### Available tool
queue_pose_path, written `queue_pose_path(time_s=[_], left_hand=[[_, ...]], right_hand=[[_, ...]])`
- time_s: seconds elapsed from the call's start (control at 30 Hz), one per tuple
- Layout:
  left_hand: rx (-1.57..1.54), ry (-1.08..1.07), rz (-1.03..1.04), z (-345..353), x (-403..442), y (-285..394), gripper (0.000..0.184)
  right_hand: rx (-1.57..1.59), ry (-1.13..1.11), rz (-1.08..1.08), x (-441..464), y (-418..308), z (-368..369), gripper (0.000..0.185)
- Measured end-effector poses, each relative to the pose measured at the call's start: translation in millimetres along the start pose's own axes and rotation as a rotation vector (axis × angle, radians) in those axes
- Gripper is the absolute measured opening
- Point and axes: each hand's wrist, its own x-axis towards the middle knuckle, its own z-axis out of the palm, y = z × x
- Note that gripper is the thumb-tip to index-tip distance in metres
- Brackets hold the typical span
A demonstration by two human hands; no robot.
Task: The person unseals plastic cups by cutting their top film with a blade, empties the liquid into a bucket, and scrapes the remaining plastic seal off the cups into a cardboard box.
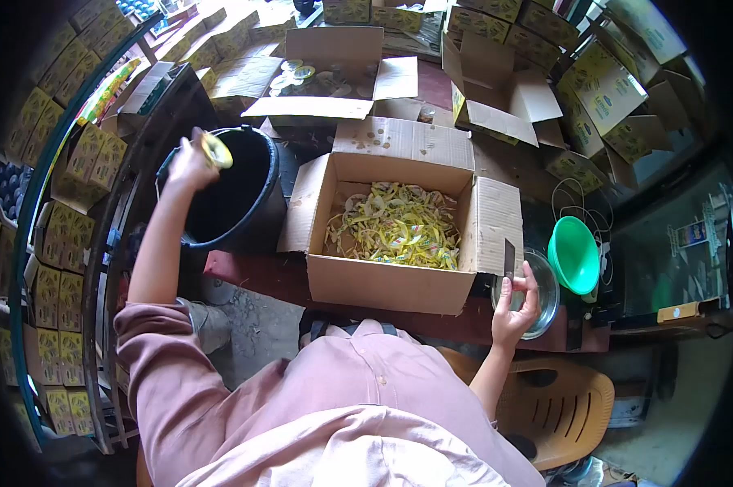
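My left hand (191,169) is raised at the rim of a black bucket (270,183), its fingers closed on a round yellow-rimmed piece (218,152) with a pale middle. On the right, my right hand (516,312) pinches a dark flat blade (509,258) that points upward, beside the flap of an open cardboard box (391,282). Inside this box lies a heap of yellow-green printed plastic strips (403,227). Behind my right hand sits a clear glass bowl (547,302), partly covered by the fingers.
A green bowl (574,255) stands right of the glass one, near a white cable. At the back, one open carton (313,108) holds several round pieces; another open carton (500,120) stands to its right. Stacked yellow boxes (60,296) line the left shelf. A plastic chair (557,410) is below.
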Motion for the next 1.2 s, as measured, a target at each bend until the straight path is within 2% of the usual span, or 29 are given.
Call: queue_pose_path(time_s=[0.03,0.07,0.13,0.17,0.23,0.27,0.3,0.37,0.4,0.43,0.5,0.57,0.6,0.63,0.7,0.77,0.8,0.83,0.9,0.97,1.03,1.13,1.2], left_hand=[[0.105,-0.172,0.077,26.0,-2.2,-6.5,0.106],[0.255,-0.482,0.147,33.2,-10.5,-4.3,0.111],[0.539,-0.875,0.157,45.5,8.4,-2.6,0.106],[0.54,-0.875,0.141,44.9,12.1,-4.3,0.1],[0.204,-0.304,0.117,24.8,0.9,-2.3,0.085],[0.19,-0.175,0.143,21.4,4.5,-4.0,0.075],[0.151,-0.1,0.143,17.7,4.5,-2.0,0.077],[0.292,-0.156,0.181,17.7,-10.4,6.4,0.074],[0.501,-0.698,0.237,29.4,5.9,6.6,0.066],[0.467,-1.102,-0.08,41.9,5.8,5.9,0.061],[0.476,-0.988,0.031,44.7,14.0,-7.0,0.065],[0.098,-0.286,0.126,50.2,9.1,-17.6,0.067],[0.166,-0.305,0.182,50.0,3.2,-18.5,0.067],[0.352,-0.847,0.049,41.2,5.0,-8.9,0.063],[0.297,-0.972,-0.049,43.5,-0.6,-11.2,0.066],[0.049,-0.602,0.04,35.9,-4.9,-12.6,0.072],[-0.148,-0.362,0.097,41.5,-5.9,-17.6,0.078],[-0.331,-0.198,0.123,46.7,-6.2,-18.0,0.083],[-0.718,-0.037,0.182,57.2,0.6,-12.7,0.075],[-0.815,0.099,0.194,33.8,-16.2,13.3,0.07],[-1.086,0.211,0.328,40.3,-9.5,29.9,0.057],[-1.344,0.157,0.423,17.1,-30.0,74.2,0.042],[-1.546,0.089,0.584,24.1,-41.9,101.2,0.039]], right_hand=[[-0.01,0.008,0.005,0.4,0.9,-0.8,0.035],[-0.039,0.0,0.006,1.7,-0.4,-2.0,0.033],[-0.054,-0.003,-0.027,7.9,1.8,-4.0,0.032],[-0.062,-0.009,-0.037,10.1,3.3,-5.3,0.032],[-0.057,-0.003,-0.029,17.6,4.4,-7.7,0.031],[-0.056,0.008,-0.032,20.3,6.2,-7.4,0.031],[-0.055,0.02,-0.038,23.3,7.4,-6.9,0.031],[-0.055,0.04,-0.054,29.1,5.8,-3.0,0.03],[-0.056,0.053,-0.057,30.0,4.3,-1.0,0.03],[-0.058,0.047,-0.063,30.4,2.3,0.9,0.03],[-0.064,0.038,-0.074,31.4,-1.0,5.2,0.03],[-0.059,0.016,-0.061,29.8,-0.6,8.4,0.03],[-0.056,0.005,-0.053,29.1,-1.0,10.0,0.03],[-0.052,-0.003,-0.044,27.6,-2.1,12.1,0.03],[0.088,0.001,0.05,25.0,1.0,14.7,0.031],[0.342,0.037,0.224,17.0,9.6,21.1,0.033],[0.671,0.036,0.361,18.3,7.0,21.1,0.036],[0.791,0.052,0.441,19.3,6.1,23.6,0.037],[1.033,0.087,0.601,21.5,5.5,30.8,0.037],[1.126,0.023,0.799,19.7,9.5,39.3,0.035],[1.211,0.029,0.925,23.5,-5.2,48.0,0.036],[1.198,-0.087,0.812,24.5,-15.5,60.9,0.038],[1.113,-0.083,0.68,27.9,-26.7,69.6,0.036]])
